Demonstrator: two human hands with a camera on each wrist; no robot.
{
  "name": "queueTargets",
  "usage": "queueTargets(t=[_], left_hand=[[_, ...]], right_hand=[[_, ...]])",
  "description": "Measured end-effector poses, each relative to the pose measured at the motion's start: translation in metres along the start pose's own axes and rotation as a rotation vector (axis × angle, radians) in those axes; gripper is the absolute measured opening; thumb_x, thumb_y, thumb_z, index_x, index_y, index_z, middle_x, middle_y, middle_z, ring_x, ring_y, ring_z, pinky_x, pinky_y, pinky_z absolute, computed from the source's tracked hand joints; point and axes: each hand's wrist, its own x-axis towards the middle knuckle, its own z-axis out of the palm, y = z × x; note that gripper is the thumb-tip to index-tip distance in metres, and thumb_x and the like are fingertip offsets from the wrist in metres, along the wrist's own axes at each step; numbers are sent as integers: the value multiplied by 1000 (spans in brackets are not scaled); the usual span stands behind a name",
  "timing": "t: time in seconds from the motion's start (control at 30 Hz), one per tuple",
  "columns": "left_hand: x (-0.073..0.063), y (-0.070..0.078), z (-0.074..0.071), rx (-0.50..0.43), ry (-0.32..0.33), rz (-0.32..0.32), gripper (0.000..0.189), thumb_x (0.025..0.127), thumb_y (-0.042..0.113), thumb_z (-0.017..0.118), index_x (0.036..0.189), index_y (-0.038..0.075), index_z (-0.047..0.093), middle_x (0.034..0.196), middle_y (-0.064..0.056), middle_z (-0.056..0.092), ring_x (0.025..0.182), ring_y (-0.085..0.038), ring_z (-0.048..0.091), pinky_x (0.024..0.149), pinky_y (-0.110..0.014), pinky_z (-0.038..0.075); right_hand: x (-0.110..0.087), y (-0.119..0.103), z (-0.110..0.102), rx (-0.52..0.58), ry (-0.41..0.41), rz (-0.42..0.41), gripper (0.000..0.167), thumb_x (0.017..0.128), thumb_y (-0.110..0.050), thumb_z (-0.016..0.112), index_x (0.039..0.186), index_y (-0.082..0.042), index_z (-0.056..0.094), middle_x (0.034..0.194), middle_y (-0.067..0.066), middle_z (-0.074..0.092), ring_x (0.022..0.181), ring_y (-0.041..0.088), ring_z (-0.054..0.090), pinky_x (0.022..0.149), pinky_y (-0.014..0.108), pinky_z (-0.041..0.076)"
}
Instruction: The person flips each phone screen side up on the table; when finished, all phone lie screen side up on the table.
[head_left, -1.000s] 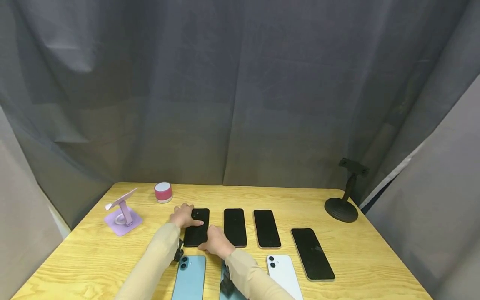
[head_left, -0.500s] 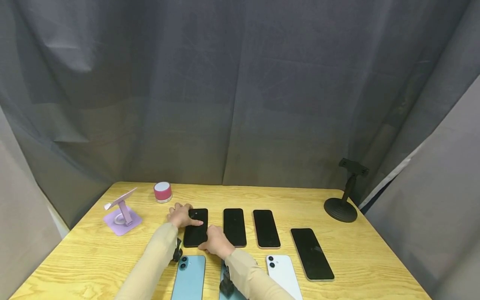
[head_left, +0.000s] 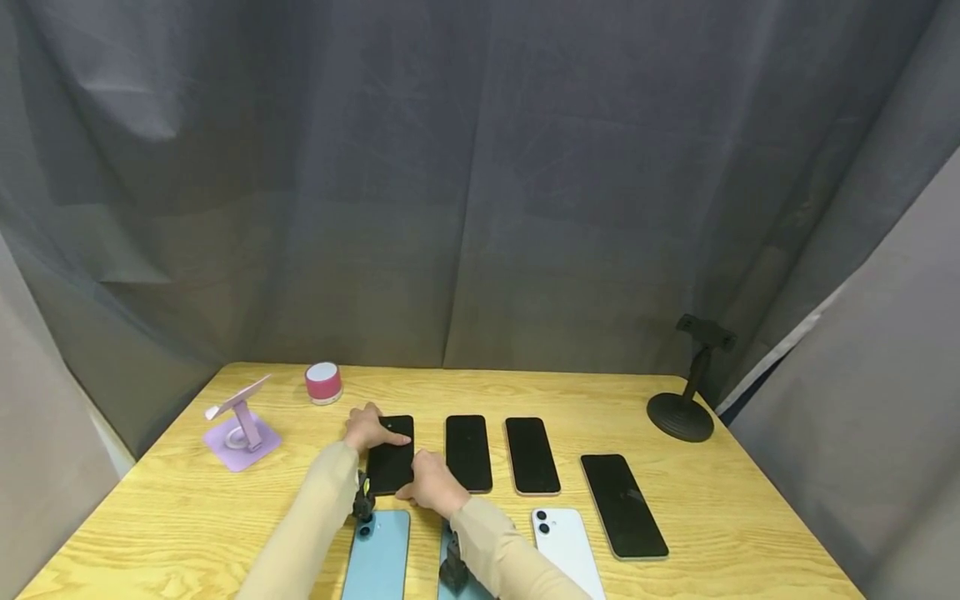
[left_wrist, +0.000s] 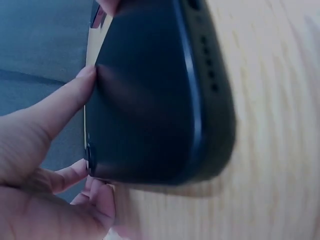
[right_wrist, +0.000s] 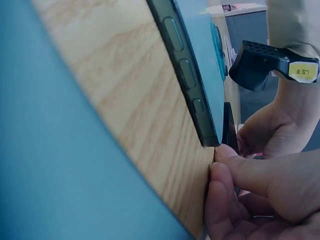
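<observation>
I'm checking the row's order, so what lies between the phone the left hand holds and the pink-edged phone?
The head view shows one black-screened phone between them, plus the right hand near the lower right corner of the held phone.

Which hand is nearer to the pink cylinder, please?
Left. The left hand is below and right of the pink cylinder in the head view; the right hand is farther that way.

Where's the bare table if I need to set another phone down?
Free: back strip between pink cylinder and black stand; right side beyond the rightmost phone; left side between purple stand and left sleeve. Crowded: the middle, with left hand and right hand at the leftmost black phone, blue phones just in front.
</observation>
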Motion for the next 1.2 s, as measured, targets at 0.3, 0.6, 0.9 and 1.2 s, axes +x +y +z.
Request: queueTargets(t=[0.3,0.6,0.9,1.2], left_hand=[[2,-4,-4,-160,-10,16,63,70,20,85,113,-7,47,101,-25,56,86,-31,58,80,-42,53],[1,-3,-5,-216,-9,4,67,72,14,83,124,-7,46,114,-29,55,94,-34,58,91,-50,49],[-2,1,-3,-197,46,29,70,71,13,84,126,-11,47,114,-30,57,98,-37,59,90,-48,51],[-6,10,2,-139,94,92,44,71,12,82,100,-12,60,94,-24,63,87,-33,61,79,-43,54]], right_hand=[[1,-1,-3,-5,-12,9,21,80,-8,77,88,6,64,56,4,58,47,13,49,45,23,37],[0,1,-4,0,-5,-16,23,81,-13,77,84,4,62,55,6,58,44,12,46,43,22,35],[-1,0,-3,-66,6,-23,44,92,-40,62,71,-2,61,46,-3,32,37,11,30,38,24,27],[-1,-4,-1,-32,-14,44,66,96,-58,41,84,4,62,64,8,47,50,19,45,49,30,38]])
